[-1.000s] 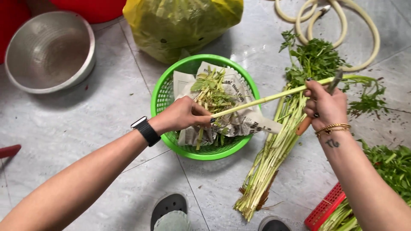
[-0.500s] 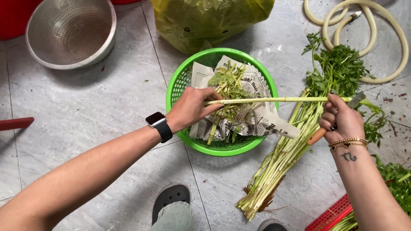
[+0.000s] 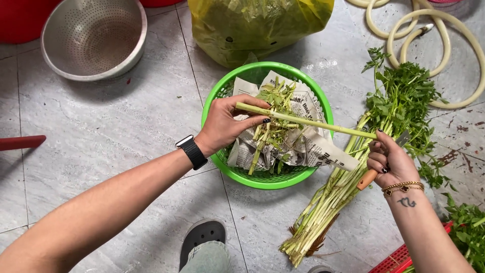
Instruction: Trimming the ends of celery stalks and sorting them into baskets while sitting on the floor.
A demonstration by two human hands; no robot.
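stalk [image 3: 308, 122], pale green, long and straight, lies almost level across the green basket [image 3: 214, 98], its thick cut end over the basket's left rim and its thin end past the right rim. the left hand [image 3: 227, 124] pinches the thick end, thumb above and fingers curled under it, shut around the stem. the right hand [image 3: 391, 162], just right of the basket, closes its fingers on the thin end and also on a knife with an orange handle [image 3: 367, 179]; the blade is mostly hidden behind the hand.

the basket is round, glossy plastic mesh, lined with crumpled newspaper [image 3: 313, 146] that carries leafy trimmings [image 3: 275, 98]. right of the basket a loose bundle of like stalks [image 3: 333, 197] lies on the grey stone tiles [image 3: 101, 136], leafy tops away from the person, rooty ends near. above and left of the basket sits a dull metal colander [image 3: 93, 38], perforated all over. just above the basket slumps a yellow plastic bag [image 3: 257, 25]. far right of it coils a cream hose [image 3: 444, 55].
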